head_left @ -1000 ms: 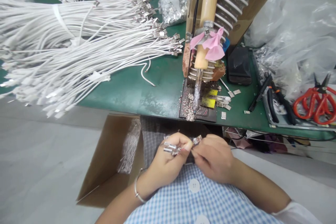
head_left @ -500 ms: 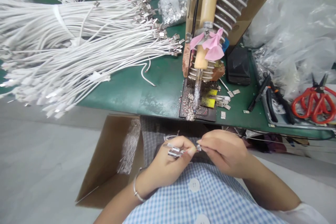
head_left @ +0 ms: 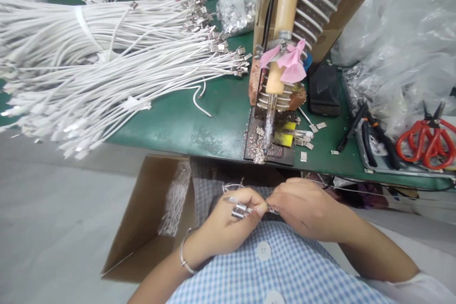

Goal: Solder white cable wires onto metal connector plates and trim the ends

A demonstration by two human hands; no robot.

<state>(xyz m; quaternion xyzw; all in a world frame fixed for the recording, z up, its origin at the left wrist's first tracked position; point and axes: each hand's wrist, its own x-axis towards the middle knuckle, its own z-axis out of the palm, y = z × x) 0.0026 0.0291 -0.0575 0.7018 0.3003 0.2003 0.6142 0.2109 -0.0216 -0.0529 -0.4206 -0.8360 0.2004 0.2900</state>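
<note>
My left hand (head_left: 226, 225) is closed over my lap, holding a few white cables with silver USB plugs (head_left: 240, 210) that stick out above the thumb. A bit of white cable (head_left: 233, 186) shows just behind that hand. Against its thumb tip, my right hand (head_left: 308, 209) pinches a small metal piece (head_left: 272, 210), apparently a plug shell, now mostly covered by the fingers. The fingertips of both hands meet there. Beyond them, a soldering iron (head_left: 285, 4) is fixed tip down on a stand, with solder crumbs (head_left: 259, 149) around its tip.
Bundled white cables (head_left: 117, 66) cover the bench's left side. Beside the iron are a yellow sponge (head_left: 284, 134), loose plug shells (head_left: 303, 156) and a black phone-like object (head_left: 324, 90). Pliers (head_left: 379, 137) and red-handled snips (head_left: 427, 140) lie right. A cardboard box (head_left: 131, 228) stands below.
My right hand has closed in on the small metal piece, hiding more of it. The plugs in my left hand have turned slightly. The whole view has shifted a little.
</note>
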